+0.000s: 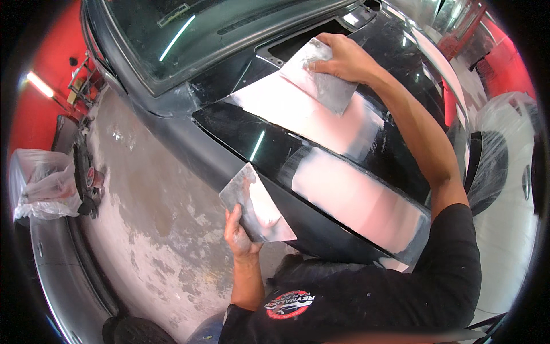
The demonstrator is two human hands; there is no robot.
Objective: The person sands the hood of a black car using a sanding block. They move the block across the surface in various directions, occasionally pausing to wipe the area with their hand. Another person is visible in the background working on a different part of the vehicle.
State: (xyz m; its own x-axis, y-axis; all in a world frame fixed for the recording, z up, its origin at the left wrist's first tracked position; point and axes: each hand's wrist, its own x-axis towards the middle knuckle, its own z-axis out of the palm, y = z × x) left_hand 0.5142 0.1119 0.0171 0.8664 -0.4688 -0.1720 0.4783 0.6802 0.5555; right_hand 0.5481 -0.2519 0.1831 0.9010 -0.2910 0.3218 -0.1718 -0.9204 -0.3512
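Observation:
My right hand (332, 60) grips a wide metal spreader (338, 89) smeared with pale pink filler, angled over an upper pinkish-white patch (269, 106) on the black car body (395, 160). My left hand (240, 232) holds a square metal plate (258, 206) with a lump of pale filler on it, just off the car's side edge. A second, longer pink filler patch (349, 206) runs along the lower panel between my arms. My right forearm crosses over the car body.
A windshield (166, 40) is at the top. To the left are a red wall (37, 114), plastic-wrapped parts (43, 189), a dark panel (69, 264) and the stained concrete floor (137, 200). A white, plastic-wrapped vehicle (504, 229) stands at the right.

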